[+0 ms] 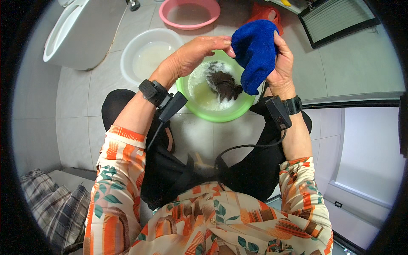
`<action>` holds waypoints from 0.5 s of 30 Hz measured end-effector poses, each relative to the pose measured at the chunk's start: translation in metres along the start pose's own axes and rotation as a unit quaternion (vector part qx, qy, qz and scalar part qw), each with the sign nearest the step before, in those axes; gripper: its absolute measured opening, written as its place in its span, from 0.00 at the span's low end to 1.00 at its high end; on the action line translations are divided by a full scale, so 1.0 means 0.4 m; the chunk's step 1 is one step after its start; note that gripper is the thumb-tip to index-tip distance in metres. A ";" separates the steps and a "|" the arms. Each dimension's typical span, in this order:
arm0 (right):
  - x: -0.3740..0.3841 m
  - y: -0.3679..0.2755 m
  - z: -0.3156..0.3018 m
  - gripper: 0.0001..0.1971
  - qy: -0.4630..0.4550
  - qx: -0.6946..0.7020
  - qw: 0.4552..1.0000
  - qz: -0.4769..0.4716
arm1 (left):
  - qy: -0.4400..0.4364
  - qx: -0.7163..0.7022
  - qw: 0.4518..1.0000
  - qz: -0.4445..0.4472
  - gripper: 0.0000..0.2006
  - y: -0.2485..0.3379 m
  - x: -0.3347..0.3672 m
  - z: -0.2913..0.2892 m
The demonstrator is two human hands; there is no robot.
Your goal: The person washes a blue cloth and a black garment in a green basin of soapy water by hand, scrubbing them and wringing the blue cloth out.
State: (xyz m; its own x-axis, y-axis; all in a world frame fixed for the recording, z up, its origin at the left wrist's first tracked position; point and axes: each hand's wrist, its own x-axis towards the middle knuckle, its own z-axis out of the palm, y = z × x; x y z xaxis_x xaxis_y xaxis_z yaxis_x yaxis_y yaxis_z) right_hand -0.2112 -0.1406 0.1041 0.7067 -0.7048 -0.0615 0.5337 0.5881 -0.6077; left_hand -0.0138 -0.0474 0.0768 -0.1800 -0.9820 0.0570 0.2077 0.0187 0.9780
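Note:
A blue terry cloth (257,51) hangs in the air over the right side of a light-green basin (212,115). My right hand (282,63) grips the cloth along its right side, the thumb and fingers partly hidden by the fabric. At the cloth's left edge, the fingertips of my left hand (193,54) pinch the fabric. Below the hands, a dark brown wet cloth (224,85) lies bunched in cloudy, sudsy water inside the green basin.
Left of the green basin stands a white basin (127,63) with cloudy water; a pink basin (199,26) with water is farther back. A red plastic bag (274,21) lies behind the blue cloth. A toilet (80,42) stands at far left, plaid fabric (63,208) at near left.

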 end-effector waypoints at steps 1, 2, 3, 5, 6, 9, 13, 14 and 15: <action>-0.001 -0.003 0.003 0.15 -0.035 0.034 0.999 0.012 | 0.000 0.000 1.000 0.000 0.17 0.000 0.001 0.006; -0.002 -0.005 0.004 0.15 -0.070 0.067 0.995 0.024 | -0.014 0.014 1.000 0.005 0.17 0.001 0.002 0.011; -0.001 -0.007 0.005 0.15 -0.069 0.067 0.995 0.023 | -0.028 0.029 0.999 0.011 0.17 0.000 0.003 0.014; 0.004 -0.006 0.005 0.15 -0.097 0.096 0.990 0.045 | 0.021 0.079 0.996 0.036 0.16 -0.001 0.002 0.017; 0.005 -0.007 0.005 0.15 -0.097 0.096 0.990 0.044 | 0.071 0.129 0.987 0.062 0.16 0.000 0.003 0.017; 0.006 -0.008 0.003 0.15 -0.100 0.087 0.991 0.026 | 0.092 0.127 0.986 0.055 0.16 0.017 -0.003 -0.008; 0.003 -0.011 0.000 0.14 -0.108 0.113 0.987 0.030 | 0.028 0.071 0.997 0.011 0.17 0.012 -0.003 0.015; 0.001 -0.011 0.000 0.13 -0.112 0.108 0.987 0.028 | 0.008 0.092 0.996 -0.005 0.17 0.011 -0.001 0.031; 0.001 -0.008 0.003 0.13 -0.113 0.109 0.987 0.029 | -0.013 0.138 0.990 0.029 0.15 0.007 0.003 0.035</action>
State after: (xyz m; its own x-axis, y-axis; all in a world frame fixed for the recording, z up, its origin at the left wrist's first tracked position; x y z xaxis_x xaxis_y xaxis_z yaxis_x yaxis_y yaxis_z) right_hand -0.2121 -0.1422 0.1071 0.8115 -0.5755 0.1017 0.5589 0.7136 -0.4223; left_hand -0.0269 -0.0457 0.0826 -0.1999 -0.9728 0.1168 -0.0516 0.1295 0.9902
